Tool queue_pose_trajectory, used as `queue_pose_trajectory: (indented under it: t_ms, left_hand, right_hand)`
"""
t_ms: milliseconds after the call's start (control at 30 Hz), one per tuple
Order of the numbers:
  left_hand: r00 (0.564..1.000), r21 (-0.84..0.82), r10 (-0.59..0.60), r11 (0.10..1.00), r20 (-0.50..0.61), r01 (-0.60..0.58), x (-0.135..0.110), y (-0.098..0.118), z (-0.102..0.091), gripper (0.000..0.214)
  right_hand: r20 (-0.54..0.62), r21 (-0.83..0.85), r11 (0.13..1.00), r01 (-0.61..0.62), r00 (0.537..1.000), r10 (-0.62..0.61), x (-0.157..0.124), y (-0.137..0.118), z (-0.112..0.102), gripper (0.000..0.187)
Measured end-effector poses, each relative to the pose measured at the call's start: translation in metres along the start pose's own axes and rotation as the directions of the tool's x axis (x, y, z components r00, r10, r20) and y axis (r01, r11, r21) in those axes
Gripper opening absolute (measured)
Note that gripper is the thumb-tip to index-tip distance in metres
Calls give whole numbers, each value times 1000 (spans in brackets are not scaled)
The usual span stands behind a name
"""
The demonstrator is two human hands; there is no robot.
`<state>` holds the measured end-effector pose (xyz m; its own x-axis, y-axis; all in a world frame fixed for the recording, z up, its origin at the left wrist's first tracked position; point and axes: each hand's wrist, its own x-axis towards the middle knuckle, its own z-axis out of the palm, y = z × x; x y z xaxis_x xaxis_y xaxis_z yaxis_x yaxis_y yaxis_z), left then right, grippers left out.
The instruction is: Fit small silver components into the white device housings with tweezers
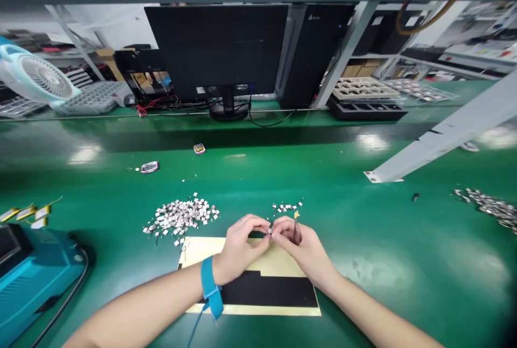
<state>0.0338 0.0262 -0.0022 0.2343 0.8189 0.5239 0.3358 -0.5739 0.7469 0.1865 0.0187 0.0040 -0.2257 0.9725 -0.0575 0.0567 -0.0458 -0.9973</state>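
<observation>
Above the sheet, the fingertips of my left hand (245,241) and my right hand (299,241) meet around a small silvery part (270,231). Both hands pinch it, and it is too small to name. A slim dark tool with a yellowish tip (296,215), perhaps tweezers, sticks up from my right hand. Under the hands lies a pale yellow sheet (250,310) with a black strip (274,290) across it. A pile of small silvery-white parts (181,216) lies to the left, and a smaller group of similar parts (285,208) is just beyond my right hand. A blue strap (209,280) circles my left wrist.
At the left stands a teal machine (44,272) with a cable, near yellow-edged battery-like packs (34,212). Two small devices (149,167) lie farther back. A slanted metal post (436,132) meets the green bench at right, near another parts pile (488,205). A monitor (218,51) stands behind.
</observation>
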Motion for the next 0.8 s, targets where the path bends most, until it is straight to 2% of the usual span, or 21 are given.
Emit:
queue_pose_trajectory:
  t_ms: [367,633,800]
  left_hand:
    - [998,17,58,998,30,-59,0,1,-1,12]
    - [993,56,101,993,54,-104,0,-2,1,13]
    - [994,44,82,995,72,-85,1,-2,0,11]
  right_hand:
    - [69,-79,997,-23,997,28,2,-5,-4,16]
    - [55,-69,994,-90,994,94,4,-2,-3,13]
    - [34,-22,991,-133,990,133,7,-5,-5,25]
